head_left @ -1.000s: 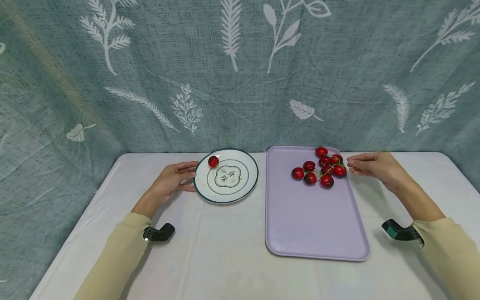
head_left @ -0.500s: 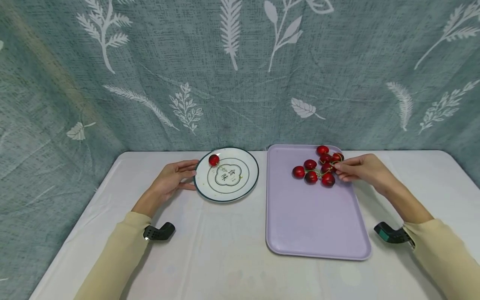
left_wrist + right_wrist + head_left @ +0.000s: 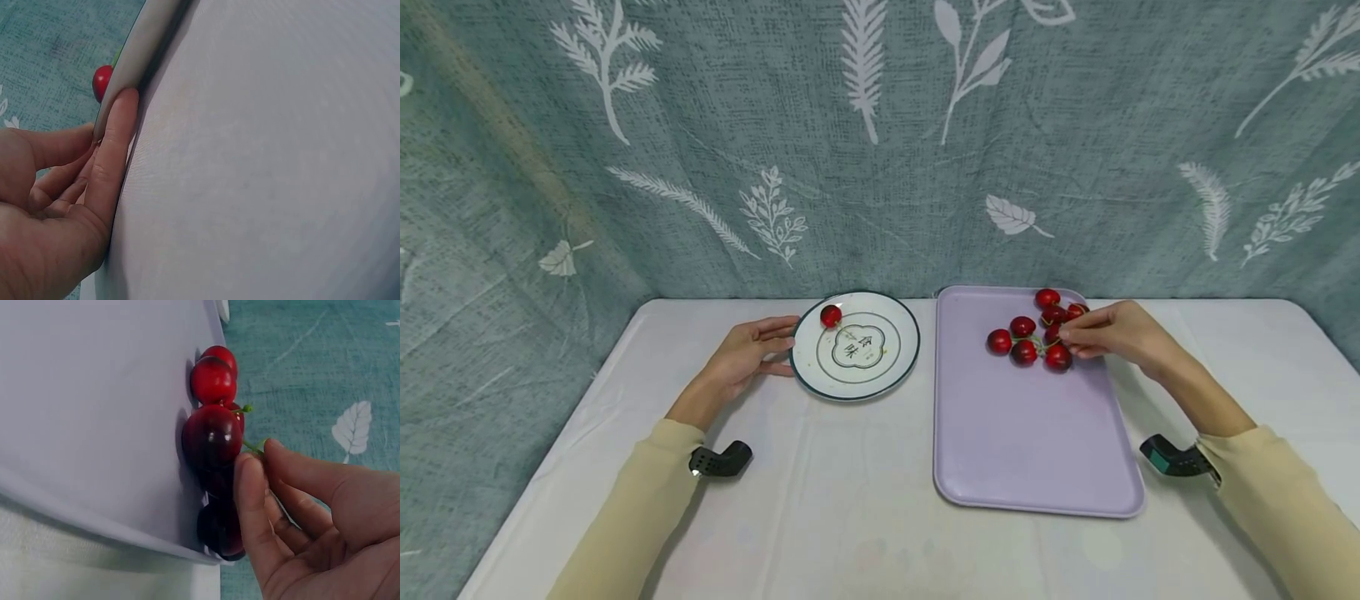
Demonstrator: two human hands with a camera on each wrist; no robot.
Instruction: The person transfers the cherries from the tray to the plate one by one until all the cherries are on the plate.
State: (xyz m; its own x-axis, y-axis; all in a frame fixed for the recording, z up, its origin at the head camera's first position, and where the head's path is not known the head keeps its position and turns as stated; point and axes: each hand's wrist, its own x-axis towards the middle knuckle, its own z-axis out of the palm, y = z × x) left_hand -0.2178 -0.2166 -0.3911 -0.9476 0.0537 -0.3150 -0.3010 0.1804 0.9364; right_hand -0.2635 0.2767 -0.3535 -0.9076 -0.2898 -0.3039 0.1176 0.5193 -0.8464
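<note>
On the white-covered table point(image 3: 820, 517), two containers. Just left of centre in the head view, a round white plate point(image 3: 874, 380), dark-edged and printed with a lobed frame and dark characters. On it, near the upper left of the rim, one red cherry point(image 3: 831, 316) with a thin stem running toward the middle, plus a few tiny yellowish specks. At the plate's left edge, left-hand grip point(image 3: 748, 354) clamped on the rim, with one digit along the underside in the left wrist view.

Right of centre, a rectangular lilac tray point(image 3: 1037, 433) with a low raised border. Gathered in the upper right part of the tray, a cluster of cherries point(image 3: 1023, 352), bright to very dark red, at least eight in sight, some partly covered by fingers, with green stems among them. Over the tray's right edge, right-hand grip point(image 3: 1111, 332) with fingertips together, pinching a green stem point(image 3: 251, 447) right beside a dark cherry in the right wrist view. Across the upper half of the frame, a teal curtain point(image 3: 887, 208) with white leaf patterns.
</note>
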